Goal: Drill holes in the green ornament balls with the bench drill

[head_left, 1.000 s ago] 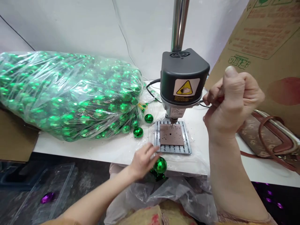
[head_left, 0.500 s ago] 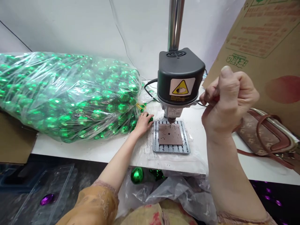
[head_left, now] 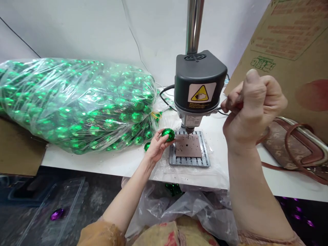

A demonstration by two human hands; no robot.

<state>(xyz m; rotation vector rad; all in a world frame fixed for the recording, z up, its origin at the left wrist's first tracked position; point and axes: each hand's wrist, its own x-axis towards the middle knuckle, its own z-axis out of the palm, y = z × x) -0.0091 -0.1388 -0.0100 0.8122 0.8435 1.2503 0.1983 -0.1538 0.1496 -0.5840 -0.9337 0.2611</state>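
My left hand (head_left: 156,147) holds a shiny green faceted ball (head_left: 168,134) just left of the drill press's slotted base plate (head_left: 189,160), which carries a brown pad (head_left: 188,146) with small holes. The bit under the black drill head (head_left: 200,83) points at the pad's far edge. My right hand (head_left: 252,107) is closed in a fist round the thin lever at the head's right side. One more green ball (head_left: 147,146) lies on the white table (head_left: 102,160) behind my left hand.
A big clear bag full of green balls (head_left: 74,104) fills the table's left. A cardboard box (head_left: 289,51) and a brown handbag (head_left: 292,145) stand at the right. Plastic bags (head_left: 184,208) with green balls hang below the table edge. A purple ball (head_left: 56,214) lies in a clear tray on the floor.
My left hand let a green ball go below the table edge, reached to the loose balls by the bag, picked one up and brought it beside the plate. The right fist has stayed on the lever.
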